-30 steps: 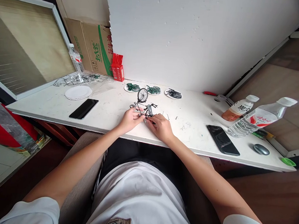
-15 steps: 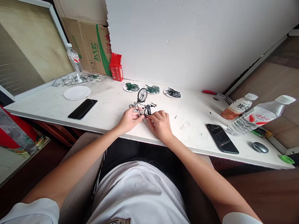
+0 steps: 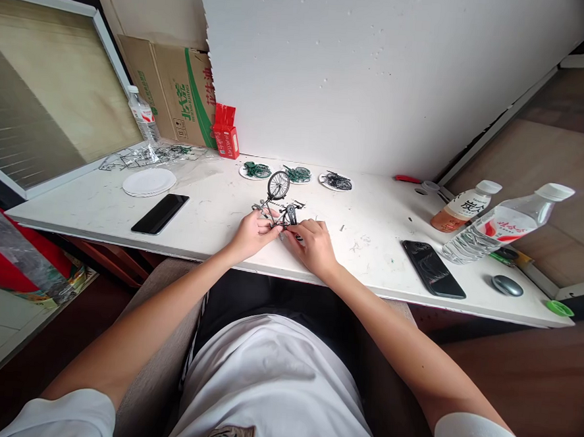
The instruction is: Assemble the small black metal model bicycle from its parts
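Note:
A small metal model bicycle stands on the white table just in front of me, one spoked wheel raised at its far end. My left hand is closed on the near left part of its frame. My right hand pinches at the frame's near right end, by the dark crank part; whether a small piece lies between those fingers is hidden. Three little white plates with green and black parts lie just behind the model.
A black phone and stacked white plates lie left, with clear part frames, a bottle and a cardboard box behind. Right: a second phone, two bottles, a grey mouse, a green cap.
My hands have stayed on the model bicycle, the right fingers shifting slightly at its near end. The view has drifted a little; nothing else moved.

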Available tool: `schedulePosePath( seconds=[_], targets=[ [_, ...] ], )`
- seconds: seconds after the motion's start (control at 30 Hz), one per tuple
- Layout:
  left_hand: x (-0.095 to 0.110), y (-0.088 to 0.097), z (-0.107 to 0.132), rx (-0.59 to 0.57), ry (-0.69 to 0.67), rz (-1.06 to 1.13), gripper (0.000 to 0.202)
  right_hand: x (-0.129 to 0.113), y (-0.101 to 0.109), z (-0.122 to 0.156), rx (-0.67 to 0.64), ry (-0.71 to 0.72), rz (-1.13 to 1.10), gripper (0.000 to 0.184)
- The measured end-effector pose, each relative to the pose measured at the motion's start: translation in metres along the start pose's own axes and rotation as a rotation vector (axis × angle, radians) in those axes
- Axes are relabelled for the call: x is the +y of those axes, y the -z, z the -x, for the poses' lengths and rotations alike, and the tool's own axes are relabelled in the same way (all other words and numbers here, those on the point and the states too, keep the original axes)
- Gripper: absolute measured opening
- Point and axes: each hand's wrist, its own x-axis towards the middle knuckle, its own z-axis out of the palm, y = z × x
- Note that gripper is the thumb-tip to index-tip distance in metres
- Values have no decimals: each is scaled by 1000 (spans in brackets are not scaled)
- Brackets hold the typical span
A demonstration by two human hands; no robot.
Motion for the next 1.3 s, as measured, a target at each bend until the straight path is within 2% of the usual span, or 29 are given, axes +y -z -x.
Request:
schedulePosePath(
  seconds=[0.17, 0.43, 0.7, 1.0, 1.3],
  targets=[
    [0, 1, 0, -8, -14, 2, 49, -1, 1, 0, 22, 30, -40, 23],
    [-4, 2, -1, -14, -29, 6, 47, -1, 1, 0, -12, 16, -95, 26],
    [3, -1, 1, -8, 27, 31, 51, -1, 2, 0, -38, 14, -74, 27],
    [-2, 1, -1, -19, 37, 70, 51, 4, -1, 1, -73, 60, -60, 31],
    [2, -1, -1, -4, 66, 98, 49, -1, 1, 0, -95, 75, -15, 34]
  ],
)
